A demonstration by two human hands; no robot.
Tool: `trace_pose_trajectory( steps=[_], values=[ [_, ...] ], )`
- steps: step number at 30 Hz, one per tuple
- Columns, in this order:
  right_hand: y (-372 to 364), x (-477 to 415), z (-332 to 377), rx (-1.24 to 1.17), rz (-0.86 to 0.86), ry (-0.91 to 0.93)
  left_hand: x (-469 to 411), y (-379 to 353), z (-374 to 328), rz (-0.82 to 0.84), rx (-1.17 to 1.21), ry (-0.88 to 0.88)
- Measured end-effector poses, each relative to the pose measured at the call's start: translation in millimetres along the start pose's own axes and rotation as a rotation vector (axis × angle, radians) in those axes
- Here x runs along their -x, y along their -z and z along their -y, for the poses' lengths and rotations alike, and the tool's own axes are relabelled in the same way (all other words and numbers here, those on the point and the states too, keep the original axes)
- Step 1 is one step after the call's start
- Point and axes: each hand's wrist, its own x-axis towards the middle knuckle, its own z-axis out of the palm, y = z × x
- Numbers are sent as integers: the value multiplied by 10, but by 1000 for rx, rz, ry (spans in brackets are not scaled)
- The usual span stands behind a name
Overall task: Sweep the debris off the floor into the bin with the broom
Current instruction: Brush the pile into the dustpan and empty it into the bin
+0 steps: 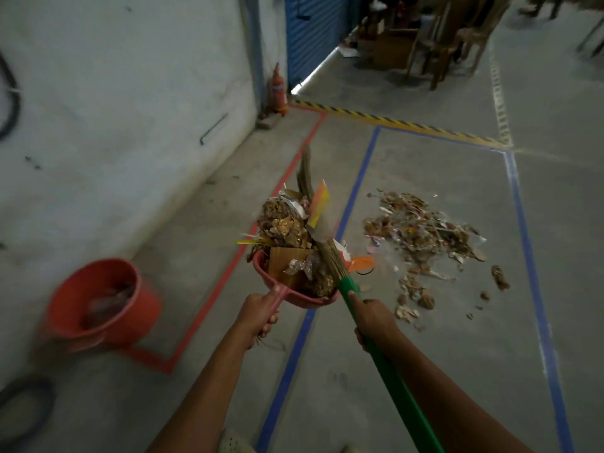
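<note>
While reaching forward and down with both bare forearms, slanted in toward each other, holds two tools out over the floor (359, 361). Curls left grip (258, 317) tight round the thin pink handle of the dustpan (313, 301), thumb laid along the handle's top. Carries the pan just ahead of that grip: smooth red plastic, rounded at the wall, heaped high with debris (287, 230) of dry brown leaves, crumpled gold foil, a flat cardboard piece, clear wrapper and paper scraps. Wraps right grip (372, 318) round the smooth green shaft of the broom (392, 380), one finger stretched up along it. Lays the stiff straw-coloured bristles, ahead and left of that grip, across the heap, touching it. Shows a loose pile (425, 233) of the same litter on grey concrete ahead and right of right grip, between blue tape lines. Shows the bin (130, 322), a round red plastic bucket, well left of left grip beside the wall, blurred, with some litter inside.
</note>
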Motion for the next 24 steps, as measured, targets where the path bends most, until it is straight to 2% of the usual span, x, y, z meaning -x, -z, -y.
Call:
trace_pose_trajectory(
  steps=[15, 24],
  values=[
    [-2585, 216, 1793, 210, 215, 182, 28, 2939, 824, -314, 172, 37],
    [-3692, 194, 2652, 362, 361, 322, -18, 4076, 1294, -465, 310, 64]
  ],
)
